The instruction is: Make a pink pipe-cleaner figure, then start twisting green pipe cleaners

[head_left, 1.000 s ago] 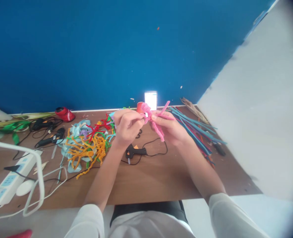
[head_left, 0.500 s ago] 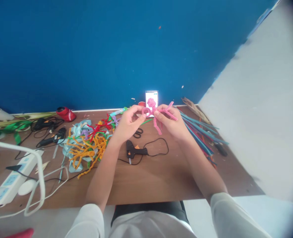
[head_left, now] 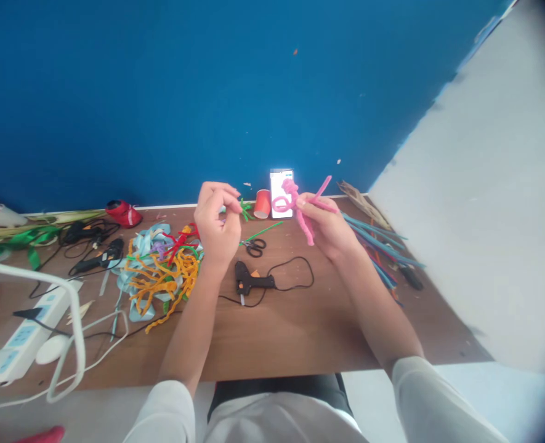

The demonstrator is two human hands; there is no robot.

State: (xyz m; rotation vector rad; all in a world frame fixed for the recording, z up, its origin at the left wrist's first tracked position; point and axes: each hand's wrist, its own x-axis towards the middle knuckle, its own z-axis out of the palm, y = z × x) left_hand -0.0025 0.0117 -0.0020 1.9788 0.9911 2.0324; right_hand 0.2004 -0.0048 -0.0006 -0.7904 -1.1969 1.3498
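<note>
My right hand (head_left: 325, 224) pinches a pink pipe-cleaner figure (head_left: 292, 187) at its middle. The figure has a coiled top, a loop on its left side and several loose ends sticking out right and down. Off to the left, my left hand (head_left: 219, 224) is raised with bent fingers apart from the thumb and nothing visible in it. A lit phone (head_left: 281, 210) stands against the wall behind the figure, partly covered by it. Between my forearms lie a black glue gun (head_left: 254, 280) and black-handled scissors (head_left: 256, 247).
A pile of orange pipe cleaners (head_left: 161, 277) and pale blue ribbon lies left. A red cup (head_left: 262, 204) stands by the phone. Blue pipe cleaners (head_left: 374, 231) lie right. A white power strip (head_left: 27, 332) and a white tubular frame (head_left: 76, 320) are at the left, with cables around.
My left hand has let go of the pink figure's loop and moved left. My right hand keeps the figure, now slightly farther right and turned. The scissors and cup show more fully.
</note>
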